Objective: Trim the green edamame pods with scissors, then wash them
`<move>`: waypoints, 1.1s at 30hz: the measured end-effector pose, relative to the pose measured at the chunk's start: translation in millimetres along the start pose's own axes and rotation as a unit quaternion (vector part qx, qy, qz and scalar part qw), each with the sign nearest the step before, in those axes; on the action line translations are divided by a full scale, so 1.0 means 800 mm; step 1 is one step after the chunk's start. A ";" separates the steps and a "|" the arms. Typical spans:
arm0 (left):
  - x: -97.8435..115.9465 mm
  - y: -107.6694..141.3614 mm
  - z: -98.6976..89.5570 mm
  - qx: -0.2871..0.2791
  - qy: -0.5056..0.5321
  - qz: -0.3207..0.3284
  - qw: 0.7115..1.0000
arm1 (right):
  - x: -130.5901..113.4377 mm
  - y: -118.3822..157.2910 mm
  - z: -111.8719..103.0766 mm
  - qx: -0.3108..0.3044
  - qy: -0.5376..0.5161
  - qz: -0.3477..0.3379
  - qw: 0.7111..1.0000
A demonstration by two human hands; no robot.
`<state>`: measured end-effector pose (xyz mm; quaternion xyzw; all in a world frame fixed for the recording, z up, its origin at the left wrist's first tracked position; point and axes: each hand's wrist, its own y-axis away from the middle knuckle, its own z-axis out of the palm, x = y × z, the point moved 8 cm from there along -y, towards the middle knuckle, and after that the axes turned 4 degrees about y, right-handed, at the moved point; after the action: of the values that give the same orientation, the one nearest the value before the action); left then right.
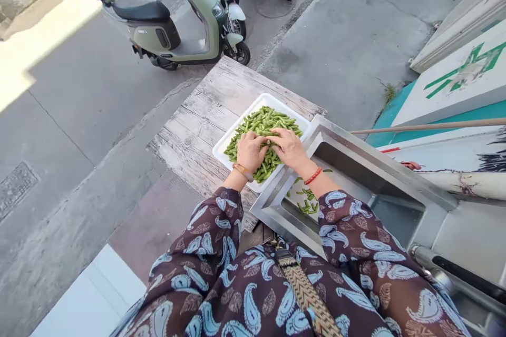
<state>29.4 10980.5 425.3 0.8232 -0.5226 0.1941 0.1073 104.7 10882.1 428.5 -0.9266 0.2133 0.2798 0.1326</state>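
A white plastic tray (pixel 220 148) heaped with green edamame pods (pixel 263 120) lies on a weathered wooden board. Over the middle of the heap, my left hand (pixel 250 150) and my right hand (pixel 290 148) meet at the fingertips. Both have thumb and fingers pinched together, apparently on one small pod between them, mostly hidden by the fingers. My left wrist wears a pale bangle (pixel 242 172), my right a red bead bracelet (pixel 313 175).
Right of the tray, a stainless steel sink (pixel 366 155) holds several loose pods (pixel 308 204). The wooden tabletop (pixel 193 126) extends left. Beyond it a green scooter (pixel 197 52) and other scooters are parked on concrete. A hose (pixel 427 126) runs at the right by a wall.
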 end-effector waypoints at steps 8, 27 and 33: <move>0.014 -0.025 0.002 0.021 -0.051 -0.012 0.998 | 0.117 0.155 -0.062 0.176 -0.177 0.197 0.948; 0.133 0.093 0.148 -0.368 0.151 0.128 0.909 | 0.297 0.483 0.077 -0.057 -0.155 0.536 0.828; 0.162 0.110 0.346 -0.523 -0.093 0.159 0.832 | 0.317 0.511 0.146 -0.181 -0.116 0.520 0.827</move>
<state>56.6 10731.7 229.7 0.5640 -0.6769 -0.1714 0.4407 49.5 10486.0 136.5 -0.6467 0.5917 0.4467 -0.1790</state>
